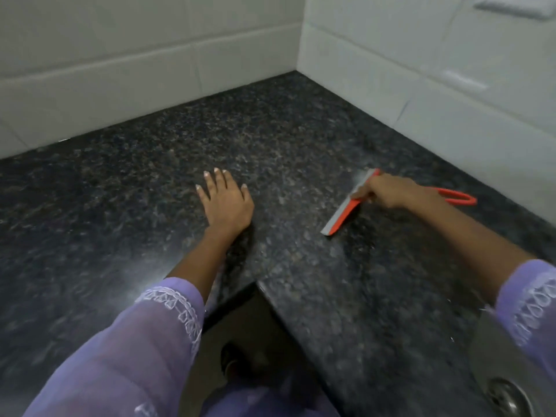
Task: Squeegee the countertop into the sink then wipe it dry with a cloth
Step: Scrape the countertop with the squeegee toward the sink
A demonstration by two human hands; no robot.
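Observation:
A dark speckled granite countertop fills the corner and bends in an L around me. My right hand grips an orange squeegee near its head; the grey blade rests on the counter, and the orange loop handle sticks out behind my wrist. My left hand lies flat on the counter with its fingers spread, holding nothing, to the left of the squeegee. A steel sink with its drain shows at the bottom right, partly behind my right sleeve. No cloth is in view.
White tiled walls close the counter at the back and on the right. The counter's inner front edge runs toward me, with dark floor below it. A pale object sits high on the right wall.

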